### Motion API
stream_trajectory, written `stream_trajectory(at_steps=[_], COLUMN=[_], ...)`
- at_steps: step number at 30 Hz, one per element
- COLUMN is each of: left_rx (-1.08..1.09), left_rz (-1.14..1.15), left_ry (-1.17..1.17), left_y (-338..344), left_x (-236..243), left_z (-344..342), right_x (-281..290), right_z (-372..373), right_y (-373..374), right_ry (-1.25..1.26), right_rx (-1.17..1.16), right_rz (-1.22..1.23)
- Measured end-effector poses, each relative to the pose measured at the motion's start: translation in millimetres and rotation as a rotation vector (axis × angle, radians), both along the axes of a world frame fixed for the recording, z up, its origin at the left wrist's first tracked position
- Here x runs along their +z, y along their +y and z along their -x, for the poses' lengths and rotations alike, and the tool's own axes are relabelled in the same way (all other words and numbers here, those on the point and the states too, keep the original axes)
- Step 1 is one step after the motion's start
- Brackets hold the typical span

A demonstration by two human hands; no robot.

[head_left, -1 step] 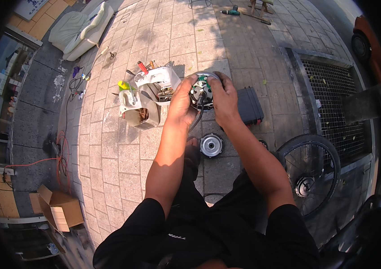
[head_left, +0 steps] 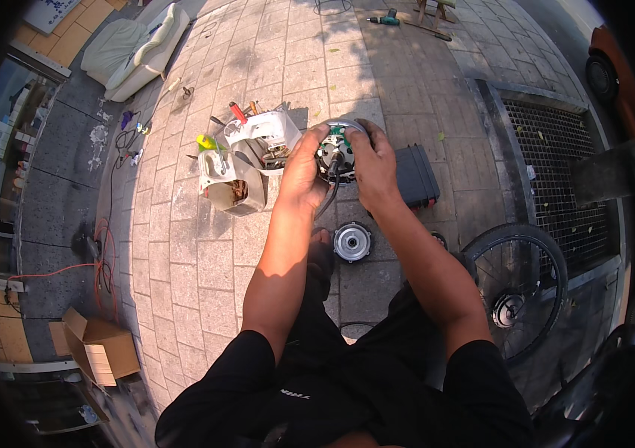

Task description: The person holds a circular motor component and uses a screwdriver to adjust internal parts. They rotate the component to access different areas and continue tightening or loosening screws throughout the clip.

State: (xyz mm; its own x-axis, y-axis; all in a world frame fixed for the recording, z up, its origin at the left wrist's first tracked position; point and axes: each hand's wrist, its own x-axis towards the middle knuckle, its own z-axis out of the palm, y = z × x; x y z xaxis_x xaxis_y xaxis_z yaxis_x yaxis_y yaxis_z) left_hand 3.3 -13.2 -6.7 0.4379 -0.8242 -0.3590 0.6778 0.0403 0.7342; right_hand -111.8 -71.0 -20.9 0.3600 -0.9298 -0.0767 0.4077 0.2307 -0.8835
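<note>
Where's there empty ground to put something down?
Bare paving lies below the cut-open jugs, between the left forearm and the cardboard box. More lies between the jugs and the drill. It's crowded around the hands: jugs left, black case right, silver round part below.

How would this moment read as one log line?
left fingers: hold round part | right fingers: hold round part | nearby: silver disc, wheel
</note>
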Motion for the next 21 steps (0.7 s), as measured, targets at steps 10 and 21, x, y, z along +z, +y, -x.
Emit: stream_trajectory(at_steps=[10,21], left_rx=[0.015,0.006], left_rz=[0.008,0.048], left_ry=[0.006,-0.032], left_y=[0.0,7.0], left_x=[4.1,18.7], left_z=[3.3,5.0], right_x=[-1.5,9.6], right_z=[-1.1,-1.4], right_y=[-0.8,5.3], right_ry=[0.019,0.047], right_rx=[-0.023,-0.075], right_rz=[0.045,0.180])
